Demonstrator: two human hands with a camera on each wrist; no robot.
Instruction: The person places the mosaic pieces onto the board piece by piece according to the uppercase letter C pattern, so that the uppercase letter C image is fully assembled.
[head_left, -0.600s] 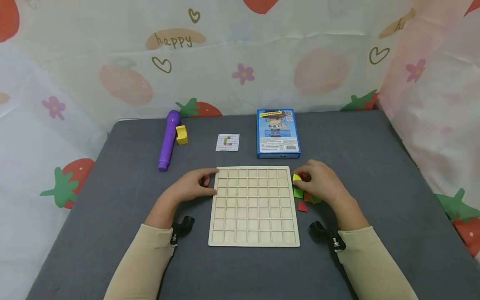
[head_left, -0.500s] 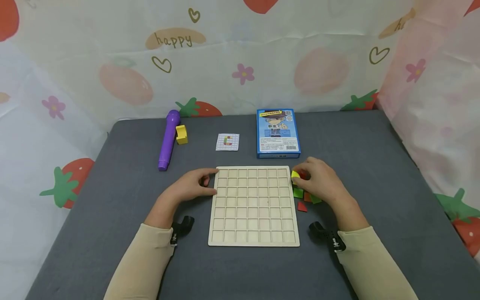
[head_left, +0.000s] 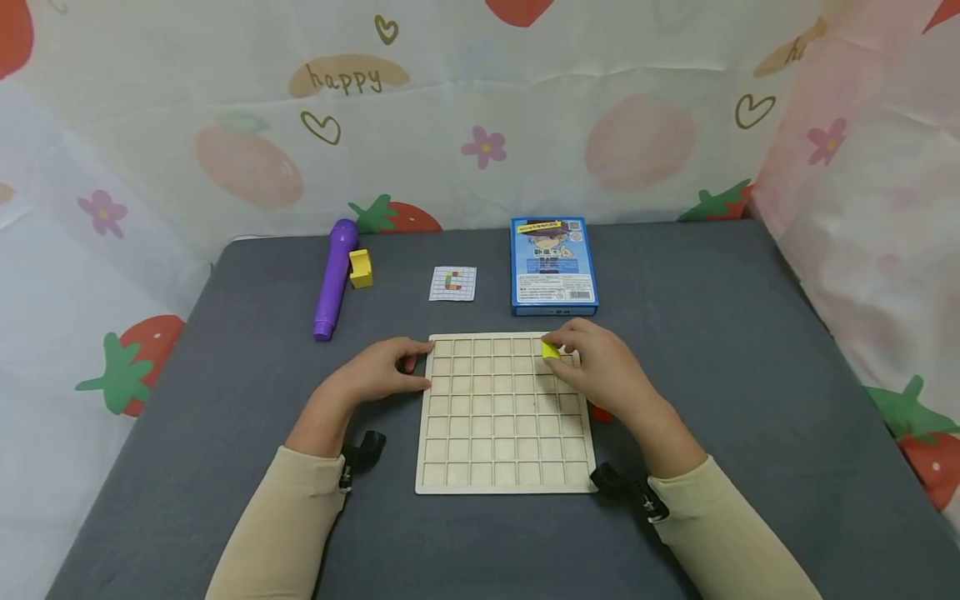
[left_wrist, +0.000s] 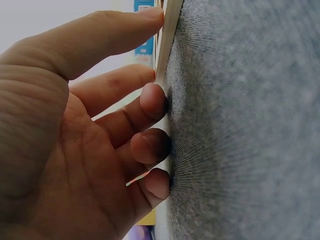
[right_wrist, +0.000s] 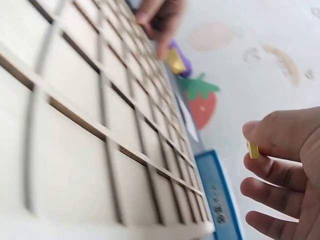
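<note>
One grey cloth-covered table carries everything here, walled round by a fruit-printed curtain. At the middle of its near half lies the pale wooden grid board, squares all bare. The left hand rests at the board's left edge near the far corner; in the left wrist view its fingertips press the thin edge with nothing gripped, fingers only loosely bent. The right hand hangs over the board's far right corner and pinches a small yellow tile between thumb and forefinger, a sliver of it also showing in the right wrist view. The tile sits just above the far rows, clear of the squares as far as can be told, so the board lies straight beneath it, and the right hand is much the nearer. Too little of the tile shows to tell its long axis. Along the far edge: blue card box, purple pen-shaped stick, small yellow block, little pattern card. A red tile peeps out by the board's right edge
</note>
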